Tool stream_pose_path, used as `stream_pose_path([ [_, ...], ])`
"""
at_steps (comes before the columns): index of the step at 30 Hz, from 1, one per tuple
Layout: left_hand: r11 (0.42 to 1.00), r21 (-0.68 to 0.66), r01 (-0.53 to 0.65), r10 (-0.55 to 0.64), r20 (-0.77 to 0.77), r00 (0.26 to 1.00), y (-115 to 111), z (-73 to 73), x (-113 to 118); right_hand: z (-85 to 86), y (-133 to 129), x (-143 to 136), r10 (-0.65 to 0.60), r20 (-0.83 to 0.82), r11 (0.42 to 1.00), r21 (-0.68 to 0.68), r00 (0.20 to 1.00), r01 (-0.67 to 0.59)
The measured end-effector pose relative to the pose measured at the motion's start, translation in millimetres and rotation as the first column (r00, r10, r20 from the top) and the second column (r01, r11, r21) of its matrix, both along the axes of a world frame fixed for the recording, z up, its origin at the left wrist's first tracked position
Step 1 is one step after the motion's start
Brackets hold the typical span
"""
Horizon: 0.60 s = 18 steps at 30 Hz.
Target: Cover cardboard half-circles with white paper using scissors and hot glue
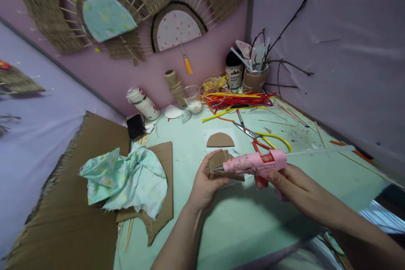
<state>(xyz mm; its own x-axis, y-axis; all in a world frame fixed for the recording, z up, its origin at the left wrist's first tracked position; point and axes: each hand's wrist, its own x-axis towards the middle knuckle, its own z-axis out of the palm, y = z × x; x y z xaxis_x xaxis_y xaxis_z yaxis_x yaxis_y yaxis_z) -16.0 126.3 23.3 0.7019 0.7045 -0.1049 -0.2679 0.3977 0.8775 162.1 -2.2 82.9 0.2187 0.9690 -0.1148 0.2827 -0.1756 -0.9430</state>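
Note:
A pink glue gun [249, 163], with a long clear glue stick out of its back, is gripped in my right hand [291, 185]. Its dark nozzle points left, over a small brown cardboard piece [218, 160]. My left hand [207, 181] holds that piece by its left side, thumb below and fingers behind. The glue gun hides part of the cardboard. Just beyond, a half-round cardboard piece [220, 139] lies on a white sheet. Whether the nozzle touches the cardboard I cannot tell.
Scissors with yellow handles [272, 137] lie beyond the glue gun. Crumpled floral cloth [133, 181] rests on cardboard at the left. Red and yellow pipe cleaners [237, 101], a twine roll [174, 86], a white bottle [144, 103] and a jar of twigs [255, 79] stand or lie farther back.

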Motion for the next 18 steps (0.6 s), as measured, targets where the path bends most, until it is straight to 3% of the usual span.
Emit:
stream_pose_path([
  [18,1.0,0.021,0.005,-0.004,-0.045,0.999,-0.6,4.4,0.4,-3.8,1.1,0.1,-0.034,0.058,0.999,-0.033,0.998,0.036],
])
